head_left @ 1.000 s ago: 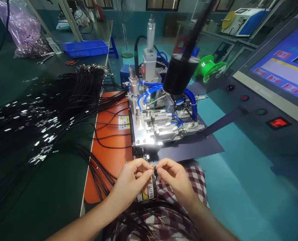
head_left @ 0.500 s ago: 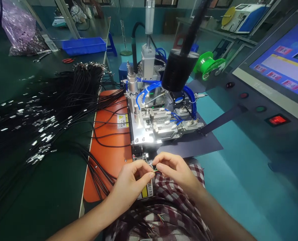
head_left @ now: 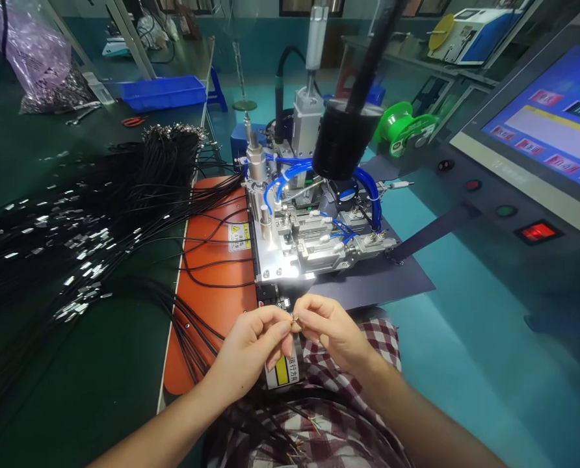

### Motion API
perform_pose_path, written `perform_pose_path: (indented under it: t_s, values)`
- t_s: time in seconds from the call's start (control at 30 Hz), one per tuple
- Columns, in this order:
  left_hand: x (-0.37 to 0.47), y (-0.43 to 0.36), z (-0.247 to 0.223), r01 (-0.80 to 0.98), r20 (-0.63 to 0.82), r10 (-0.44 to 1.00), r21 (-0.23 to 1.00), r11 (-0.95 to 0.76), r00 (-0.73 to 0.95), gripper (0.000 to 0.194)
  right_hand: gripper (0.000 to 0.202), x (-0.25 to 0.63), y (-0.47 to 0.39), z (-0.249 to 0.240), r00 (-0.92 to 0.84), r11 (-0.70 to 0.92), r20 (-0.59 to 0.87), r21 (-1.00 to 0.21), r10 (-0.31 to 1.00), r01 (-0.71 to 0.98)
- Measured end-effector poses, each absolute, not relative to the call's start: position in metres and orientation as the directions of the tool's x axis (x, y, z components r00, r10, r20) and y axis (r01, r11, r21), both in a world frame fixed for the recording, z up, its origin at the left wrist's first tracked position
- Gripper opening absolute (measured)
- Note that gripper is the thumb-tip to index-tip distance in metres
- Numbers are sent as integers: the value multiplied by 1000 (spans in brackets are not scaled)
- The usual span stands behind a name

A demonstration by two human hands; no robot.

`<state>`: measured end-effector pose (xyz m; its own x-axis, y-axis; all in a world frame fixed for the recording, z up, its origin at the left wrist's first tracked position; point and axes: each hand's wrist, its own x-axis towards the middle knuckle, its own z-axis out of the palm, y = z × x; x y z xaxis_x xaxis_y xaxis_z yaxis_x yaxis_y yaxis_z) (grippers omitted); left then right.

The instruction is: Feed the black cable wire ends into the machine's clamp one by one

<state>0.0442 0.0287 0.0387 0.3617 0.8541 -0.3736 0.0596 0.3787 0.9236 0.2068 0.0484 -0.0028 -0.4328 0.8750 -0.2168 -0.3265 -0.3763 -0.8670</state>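
My left hand [head_left: 253, 348] and my right hand [head_left: 326, 330] meet just in front of the small metal machine [head_left: 314, 240], fingertips pinched together on the stripped end of a thin black cable [head_left: 294, 318]. Its fine wire tips show between my thumbs. More black cables [head_left: 280, 429] with coloured wire ends lie across my checked lap. The orange mat [head_left: 212, 292] lies to the left of my hands.
A big heap of black cables with metal ends [head_left: 75, 221] covers the dark bench on the left. A touchscreen panel [head_left: 548, 123] with buttons stands at the right. A black lamp head [head_left: 341, 140], a green spool [head_left: 402, 130] and a blue tray [head_left: 163, 91] sit behind.
Both hands have risen slightly toward the machine's front edge and closed tighter together on the wire end. The view has shifted a little.
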Motion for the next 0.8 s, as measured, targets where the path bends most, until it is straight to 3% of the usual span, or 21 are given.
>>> perform_pose_path:
  t_s: [0.13,0.27,0.37,0.5,0.6,0.8]
  values:
    - [43,31,37,-47,-416,832,885,463,367,23,20,201,43,2,-330,-210,-134,-956,934,-205]
    - [40,31,36,-71,-464,798,847,527,385,29,15,206,47,13,-316,154,120,-985,941,83]
    - [39,32,36,-75,-467,776,836,544,424,29,7,213,53,19,-394,403,292,-884,872,237]
    - [38,33,38,-80,-473,759,824,561,447,24,16,220,57,21,-533,672,428,-593,730,444]
    - [37,34,40,-82,-476,754,820,567,453,24,22,221,59,21,-586,728,435,-471,683,499]
    - [35,35,41,-83,-470,742,817,571,478,23,30,222,67,30,-682,774,379,-418,625,476]
